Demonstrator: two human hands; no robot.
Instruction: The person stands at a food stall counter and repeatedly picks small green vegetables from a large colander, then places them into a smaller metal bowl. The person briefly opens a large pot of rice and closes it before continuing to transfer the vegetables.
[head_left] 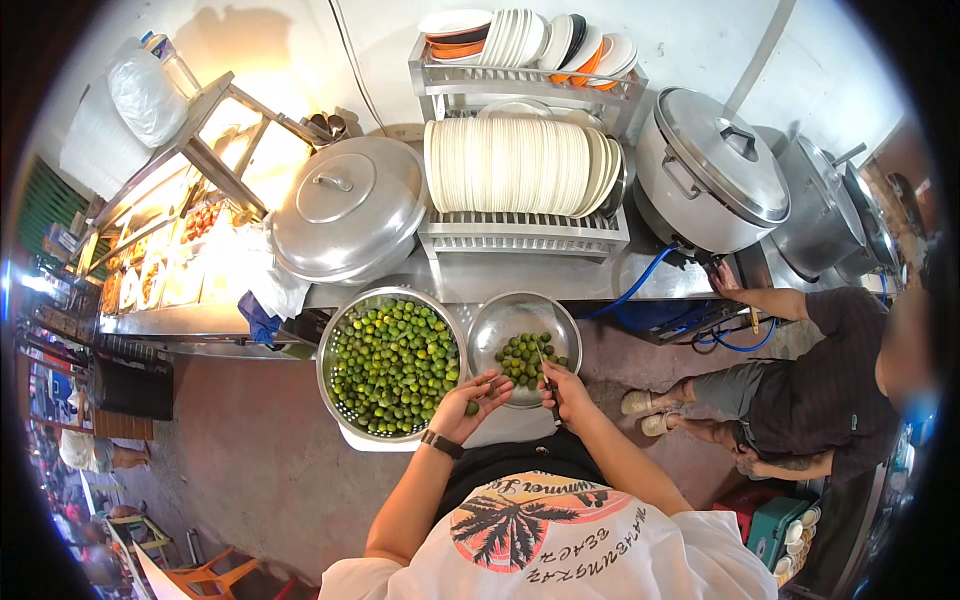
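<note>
My left hand (484, 398) is cupped palm up at the near rim of the smaller metal bowl (483, 330), with a small green lime (472, 408) held against the fingers. My right hand (568, 394) grips a knife (552, 402) by its dark handle, the thin blade pointing away over that bowl. Inside it lies a heap of small green limes (522, 358); whether any are cut is too small to tell. Left of my hands stands a large perforated metal colander (327, 375), filled with many green and yellowish limes (395, 362).
Behind the bowls, a steel counter (460, 283) carries a large lidded pot (348, 215), a dish rack (520, 240) full of plates and a rice cooker (715, 170). A lit food display case (190, 220) stands left. On the right, another person (800, 390) rests one hand on the counter.
</note>
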